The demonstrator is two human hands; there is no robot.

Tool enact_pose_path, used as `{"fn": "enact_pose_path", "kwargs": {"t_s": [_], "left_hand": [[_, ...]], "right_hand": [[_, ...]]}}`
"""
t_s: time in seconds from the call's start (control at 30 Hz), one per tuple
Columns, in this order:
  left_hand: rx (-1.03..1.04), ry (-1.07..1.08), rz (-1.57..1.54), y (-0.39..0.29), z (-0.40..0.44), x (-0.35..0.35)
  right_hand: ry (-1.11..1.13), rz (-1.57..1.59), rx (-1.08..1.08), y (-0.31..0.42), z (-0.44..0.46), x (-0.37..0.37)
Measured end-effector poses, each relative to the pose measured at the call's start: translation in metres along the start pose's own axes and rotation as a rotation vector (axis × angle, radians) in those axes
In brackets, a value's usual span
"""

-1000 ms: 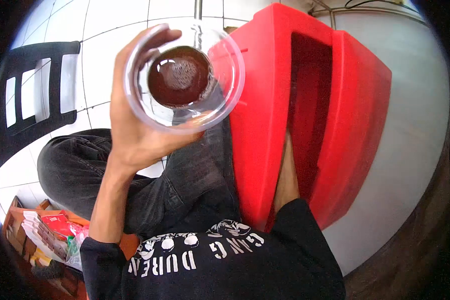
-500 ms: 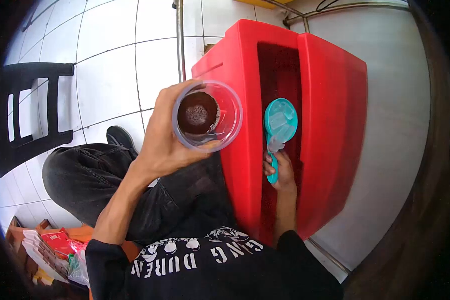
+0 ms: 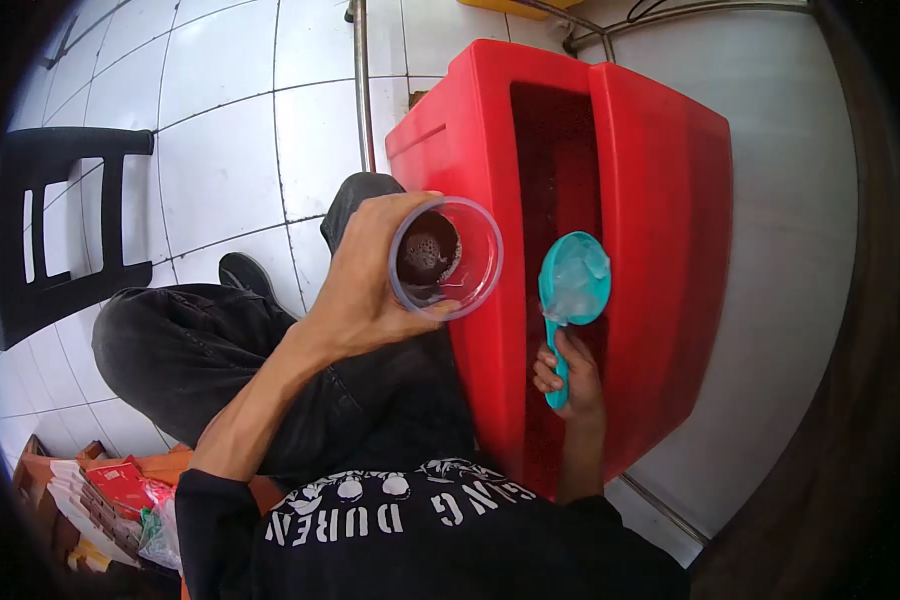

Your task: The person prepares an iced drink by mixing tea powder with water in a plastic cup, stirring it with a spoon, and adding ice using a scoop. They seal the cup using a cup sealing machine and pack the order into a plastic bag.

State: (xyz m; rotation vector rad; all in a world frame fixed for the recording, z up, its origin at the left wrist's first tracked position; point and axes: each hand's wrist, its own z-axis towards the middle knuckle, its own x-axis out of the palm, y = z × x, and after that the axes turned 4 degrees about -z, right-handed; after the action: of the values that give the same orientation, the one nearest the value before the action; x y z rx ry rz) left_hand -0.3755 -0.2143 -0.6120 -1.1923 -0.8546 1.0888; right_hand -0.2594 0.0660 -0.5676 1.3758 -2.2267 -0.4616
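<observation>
Plastic cup (image 3: 481, 260) of dark liquid (image 3: 426, 250), gripped in left hand (image 3: 365, 275) beside open red box (image 3: 489, 160); farther right, turquoise scoop (image 3: 554, 345) of ice (image 3: 576, 283), gripped in right hand (image 3: 572, 375): apparently mid-scooping, next calling for level, steady handling.

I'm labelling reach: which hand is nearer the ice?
Right. The right hand holds the scoop, close to the ice inside it; the left hand, around the cup, is farther away, to the left.

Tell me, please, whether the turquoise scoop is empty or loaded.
Loaded: the turquoise scoop bears translucent, ice-like pieces in its bowl.
</observation>
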Motion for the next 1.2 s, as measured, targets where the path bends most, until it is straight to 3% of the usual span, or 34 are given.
{"fn": "enact_pose_path", "kwargs": {"t_s": [0.37, 0.77, 1.2], "left_hand": [[0.115, -0.050, 0.135, -0.018, -0.002, 0.019], [0.097, -0.039, 0.196, -0.013, -0.004, 0.012], [0.110, -0.045, 0.192, -0.012, -0.004, 0.012]], "right_hand": [[-0.036, -0.203, -0.299, 0.017, -0.021, 0.087], [-0.115, -0.404, -0.458, 0.007, -0.015, 0.088], [-0.293, -1.039, -0.642, 0.013, -0.032, 0.098]]}}
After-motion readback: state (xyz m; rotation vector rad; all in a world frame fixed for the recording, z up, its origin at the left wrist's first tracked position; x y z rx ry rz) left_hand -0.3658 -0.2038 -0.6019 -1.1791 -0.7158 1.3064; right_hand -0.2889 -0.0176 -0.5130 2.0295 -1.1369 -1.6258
